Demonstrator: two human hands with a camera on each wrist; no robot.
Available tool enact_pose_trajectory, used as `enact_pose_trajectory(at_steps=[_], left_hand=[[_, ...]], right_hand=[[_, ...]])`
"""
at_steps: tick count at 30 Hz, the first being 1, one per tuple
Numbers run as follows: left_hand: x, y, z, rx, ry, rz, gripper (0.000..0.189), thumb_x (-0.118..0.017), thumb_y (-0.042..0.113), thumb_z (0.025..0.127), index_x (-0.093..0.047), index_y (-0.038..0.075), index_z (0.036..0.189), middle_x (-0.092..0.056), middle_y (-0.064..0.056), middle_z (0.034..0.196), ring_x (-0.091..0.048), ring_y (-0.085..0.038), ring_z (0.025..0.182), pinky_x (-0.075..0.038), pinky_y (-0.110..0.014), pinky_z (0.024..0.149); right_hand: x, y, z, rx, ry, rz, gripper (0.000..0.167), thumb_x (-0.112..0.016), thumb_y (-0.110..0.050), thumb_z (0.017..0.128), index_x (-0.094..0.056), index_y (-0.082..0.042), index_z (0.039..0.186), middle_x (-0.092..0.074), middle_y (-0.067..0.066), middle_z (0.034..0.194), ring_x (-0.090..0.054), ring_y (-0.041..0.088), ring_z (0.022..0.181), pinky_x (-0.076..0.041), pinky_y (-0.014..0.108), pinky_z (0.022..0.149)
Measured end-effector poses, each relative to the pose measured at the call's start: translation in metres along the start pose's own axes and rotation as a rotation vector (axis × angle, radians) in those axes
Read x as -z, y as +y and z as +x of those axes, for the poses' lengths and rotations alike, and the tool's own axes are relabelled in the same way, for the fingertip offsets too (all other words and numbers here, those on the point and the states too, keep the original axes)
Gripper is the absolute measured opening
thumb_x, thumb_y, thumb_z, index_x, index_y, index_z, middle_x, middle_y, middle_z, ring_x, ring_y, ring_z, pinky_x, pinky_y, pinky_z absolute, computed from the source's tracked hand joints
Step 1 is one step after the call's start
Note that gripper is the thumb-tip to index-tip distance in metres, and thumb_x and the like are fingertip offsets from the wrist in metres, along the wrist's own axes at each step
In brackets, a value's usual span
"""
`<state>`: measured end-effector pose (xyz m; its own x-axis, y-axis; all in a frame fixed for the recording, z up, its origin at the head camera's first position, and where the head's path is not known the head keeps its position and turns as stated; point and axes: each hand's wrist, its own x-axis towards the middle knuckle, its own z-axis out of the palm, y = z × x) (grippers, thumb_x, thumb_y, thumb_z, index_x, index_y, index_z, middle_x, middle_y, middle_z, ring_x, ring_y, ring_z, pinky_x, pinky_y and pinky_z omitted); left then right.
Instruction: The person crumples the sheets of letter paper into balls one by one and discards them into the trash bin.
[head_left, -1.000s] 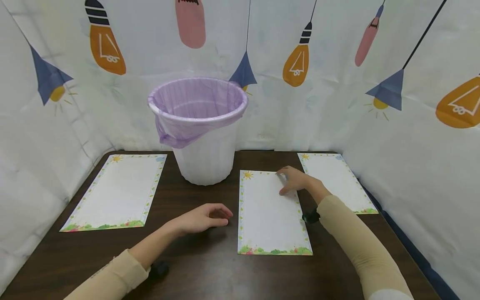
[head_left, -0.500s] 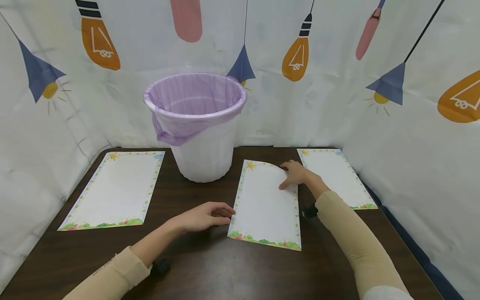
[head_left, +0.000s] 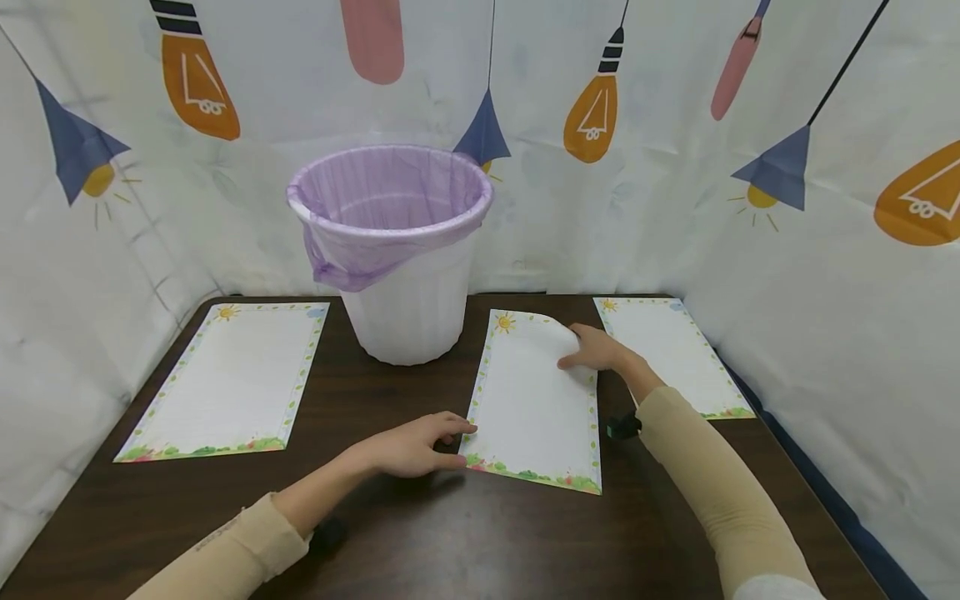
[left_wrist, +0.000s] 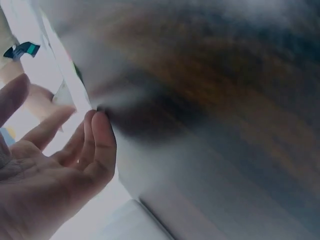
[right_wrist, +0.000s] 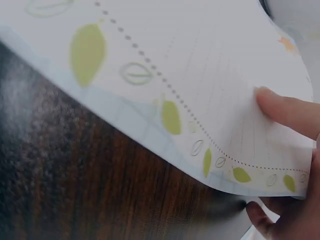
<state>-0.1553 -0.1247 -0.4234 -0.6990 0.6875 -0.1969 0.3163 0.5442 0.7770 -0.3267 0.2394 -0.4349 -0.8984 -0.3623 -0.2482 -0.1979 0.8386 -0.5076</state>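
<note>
A white sheet of paper point(head_left: 528, 408) with a printed border of leaves, a sun and flowers lies at the middle right of the table. My right hand point(head_left: 597, 348) pinches its upper right corner. In the right wrist view the thumb point(right_wrist: 282, 107) is on the printed face, other fingers are under the edge, and the paper point(right_wrist: 215, 90) bends upward there. At the sheet's left edge is my left hand point(head_left: 412, 446), fingertips right at the edge and thumb near the lower left corner. Its fingers point(left_wrist: 102, 145) are only loosely bent in the left wrist view.
A matching sheet point(head_left: 232, 375) lies at the left of the dark wooden table point(head_left: 450, 550), another sheet point(head_left: 667, 350) at the back right. Behind stands a white bin point(head_left: 408, 308) with a purple liner point(head_left: 352, 250). A white patterned curtain point(head_left: 660, 217) surrounds the table.
My right hand has gripped the middle sheet's upper right corner, bending it up; the sheet has turned and shifted slightly left. My left hand has moved to its left edge, thumb now spread.
</note>
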Motion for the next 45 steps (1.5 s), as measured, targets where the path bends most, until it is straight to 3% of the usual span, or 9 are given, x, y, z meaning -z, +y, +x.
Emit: enact_pose_trajectory(at_steps=[5,11,17,24,29,33,37,40,45], left_hand=[[-0.001,0.0,0.004,-0.011,0.004,0.037,0.055,-0.07,0.026,0.099,-0.054,0.0,0.145,-0.047,-0.014,0.143,-0.055,-0.035,0.125,-0.045,-0.052,0.104],[0.0,-0.001,0.004,0.004,0.012,-0.016,0.053,-0.07,0.025,0.099,-0.056,0.0,0.144,-0.048,-0.013,0.142,-0.056,-0.032,0.12,-0.045,-0.05,0.101],[0.001,-0.002,0.003,0.034,0.016,-0.028,0.057,-0.068,0.028,0.101,-0.051,0.005,0.15,-0.048,-0.01,0.145,-0.055,-0.027,0.117,-0.046,-0.045,0.095],[0.002,-0.003,0.0,0.038,0.023,-0.043,0.059,-0.067,0.031,0.102,-0.049,0.005,0.152,-0.049,-0.012,0.145,-0.055,-0.026,0.115,-0.047,-0.043,0.091],[0.003,-0.004,-0.001,0.024,0.021,-0.052,0.059,-0.067,0.031,0.102,-0.048,0.005,0.152,-0.05,-0.013,0.144,-0.056,-0.026,0.116,-0.047,-0.043,0.09],[0.004,-0.005,-0.002,0.023,0.021,-0.068,0.059,-0.066,0.03,0.102,-0.048,0.005,0.152,-0.05,-0.013,0.145,-0.055,-0.029,0.118,-0.047,-0.044,0.09],[0.005,-0.006,-0.003,0.027,0.032,-0.077,0.059,-0.067,0.031,0.102,-0.048,0.005,0.152,-0.05,-0.013,0.145,-0.055,-0.029,0.12,-0.048,-0.044,0.091],[0.005,-0.007,-0.003,0.024,0.035,-0.082,0.059,-0.067,0.03,0.102,-0.049,0.006,0.152,-0.051,-0.013,0.145,-0.056,-0.029,0.119,-0.048,-0.044,0.09],[0.005,-0.007,-0.004,0.018,0.033,-0.087,0.058,-0.067,0.029,0.102,-0.049,0.005,0.151,-0.051,-0.013,0.146,-0.056,-0.03,0.12,-0.049,-0.043,0.089]], right_hand=[[0.0,-0.002,-0.002,0.021,0.113,0.067,0.056,-0.069,-0.038,0.099,-0.052,0.005,0.13,-0.061,0.019,0.116,-0.059,0.034,0.101,-0.048,0.048,0.088],[-0.002,0.001,-0.003,0.029,0.209,0.119,0.036,-0.057,-0.037,0.107,-0.054,-0.002,0.115,-0.049,0.009,0.09,-0.044,0.024,0.078,-0.037,0.038,0.071],[0.001,0.003,-0.01,0.046,0.246,0.129,0.029,-0.056,-0.029,0.107,-0.058,-0.001,0.117,-0.047,0.01,0.088,-0.04,0.024,0.077,-0.033,0.039,0.07],[0.011,0.01,-0.015,0.081,0.238,0.057,0.034,-0.061,-0.021,0.104,-0.066,0.006,0.124,-0.064,0.021,0.111,-0.056,0.037,0.098,-0.046,0.051,0.085],[0.021,0.018,-0.019,0.107,0.145,0.069,0.038,-0.065,-0.013,0.1,-0.061,0.0,0.135,-0.065,0.024,0.121,-0.062,0.042,0.109,-0.052,0.053,0.088],[0.03,0.023,-0.026,0.165,0.011,0.161,0.043,-0.067,-0.007,0.099,-0.058,-0.002,0.141,-0.062,0.024,0.13,-0.063,0.039,0.109,-0.055,0.046,0.078],[0.038,0.029,-0.033,0.216,-0.117,0.252,0.039,-0.065,-0.003,0.099,-0.063,-0.002,0.138,-0.057,0.021,0.142,-0.052,0.044,0.131,-0.051,0.052,0.096],[0.04,0.034,-0.037,0.226,-0.225,0.293,0.041,-0.066,-0.001,0.097,-0.064,-0.004,0.138,-0.055,0.017,0.147,-0.031,0.043,0.147,-0.034,0.056,0.114],[0.037,0.04,-0.039,0.197,-0.336,0.323,0.048,-0.07,-0.005,0.095,-0.062,-0.01,0.142,-0.05,0.01,0.153,-0.018,0.038,0.153,-0.027,0.057,0.117]])
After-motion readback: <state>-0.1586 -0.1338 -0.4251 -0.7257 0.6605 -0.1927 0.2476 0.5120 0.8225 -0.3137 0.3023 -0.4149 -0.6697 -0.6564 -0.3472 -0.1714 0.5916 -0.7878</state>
